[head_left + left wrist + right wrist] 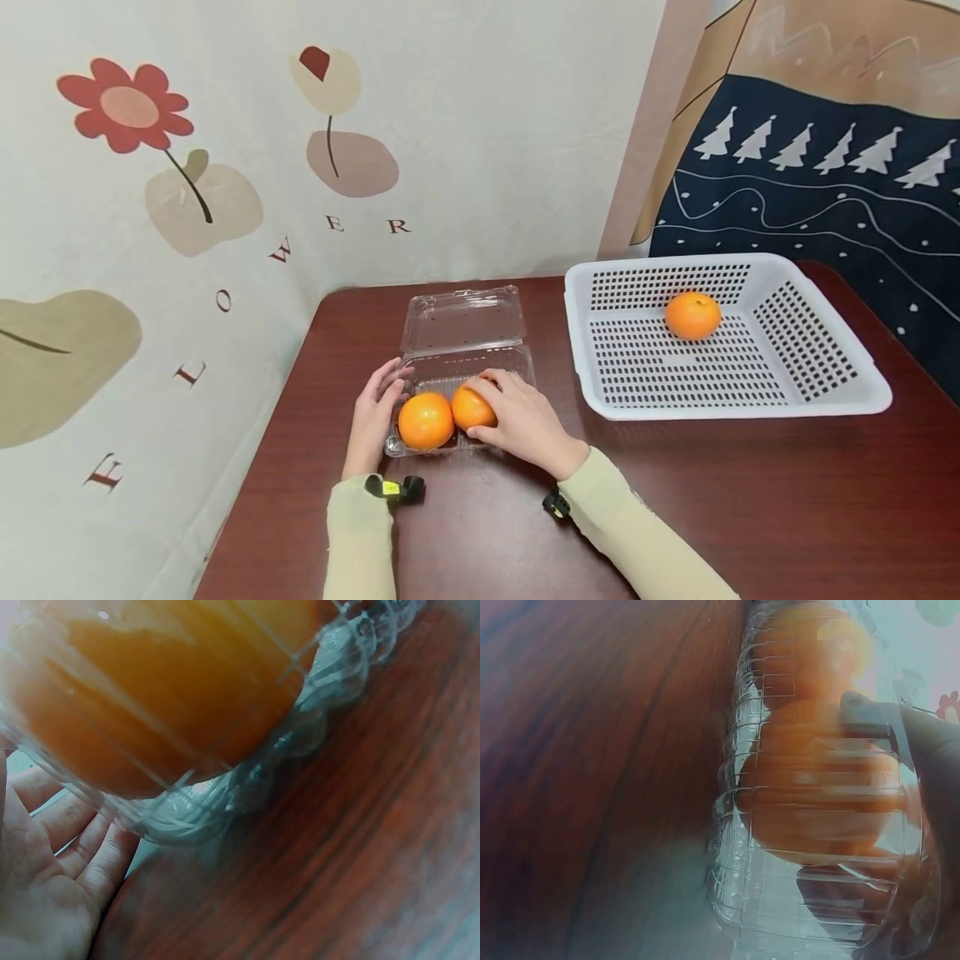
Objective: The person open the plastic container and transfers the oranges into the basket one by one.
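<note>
Right hand (pixel 525 418) grasps 1 orange (pixel 469 408) inside the clear box (pixel 450 363); 2nd orange (pixel 425 422) sits just to its left. Left hand (pixel 373 418): fingers extended, touching the box's left side. 3rd orange (pixel 693 317) lies in the basket (pixel 735 412).

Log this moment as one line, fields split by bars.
left hand: at open clear container | right hand: gripping right orange inside | left orange: inside container | third orange: in white basket
</note>
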Motion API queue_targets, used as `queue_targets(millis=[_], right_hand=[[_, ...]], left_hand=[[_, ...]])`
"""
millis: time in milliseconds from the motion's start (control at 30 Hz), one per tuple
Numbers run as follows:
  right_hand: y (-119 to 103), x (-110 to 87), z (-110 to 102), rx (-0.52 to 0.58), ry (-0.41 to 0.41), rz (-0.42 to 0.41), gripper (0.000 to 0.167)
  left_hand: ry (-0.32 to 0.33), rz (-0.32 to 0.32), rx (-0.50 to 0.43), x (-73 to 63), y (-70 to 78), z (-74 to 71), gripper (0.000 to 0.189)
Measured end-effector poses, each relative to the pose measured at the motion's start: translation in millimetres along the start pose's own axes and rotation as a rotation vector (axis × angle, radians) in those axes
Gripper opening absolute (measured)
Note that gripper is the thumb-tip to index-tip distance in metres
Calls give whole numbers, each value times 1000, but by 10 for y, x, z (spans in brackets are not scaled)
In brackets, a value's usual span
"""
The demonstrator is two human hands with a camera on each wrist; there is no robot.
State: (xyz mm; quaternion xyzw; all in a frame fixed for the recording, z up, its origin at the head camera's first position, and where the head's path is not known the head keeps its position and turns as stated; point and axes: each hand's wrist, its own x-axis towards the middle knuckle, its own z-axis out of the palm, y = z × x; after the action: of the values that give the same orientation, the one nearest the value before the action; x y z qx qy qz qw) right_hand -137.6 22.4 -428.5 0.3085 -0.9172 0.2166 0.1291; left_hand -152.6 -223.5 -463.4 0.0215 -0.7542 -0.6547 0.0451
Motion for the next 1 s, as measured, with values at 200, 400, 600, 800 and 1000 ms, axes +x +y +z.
queue_targets(millis=[200, 400, 600, 800, 1000], right_hand=[[3, -8, -2, -21, -25, -24, 61], [-3, -11, -12, -42, -59, -24, 62], [7, -9, 0, -54, -56, 18, 66], [11, -12, 8, -60, -60, 23, 66], [13, -13, 12, -51, -54, 21, 63]], left_hand=[[0, -14, 11, -10, -2, 0, 38], [-8, 5, 5, -12, 8, 0, 40], [-4, -8, 7, 3, 9, 2, 40], [5, -3, 11, 6, 1, 8, 38], [-1, -6, 7, 7, -4, 1, 40]])
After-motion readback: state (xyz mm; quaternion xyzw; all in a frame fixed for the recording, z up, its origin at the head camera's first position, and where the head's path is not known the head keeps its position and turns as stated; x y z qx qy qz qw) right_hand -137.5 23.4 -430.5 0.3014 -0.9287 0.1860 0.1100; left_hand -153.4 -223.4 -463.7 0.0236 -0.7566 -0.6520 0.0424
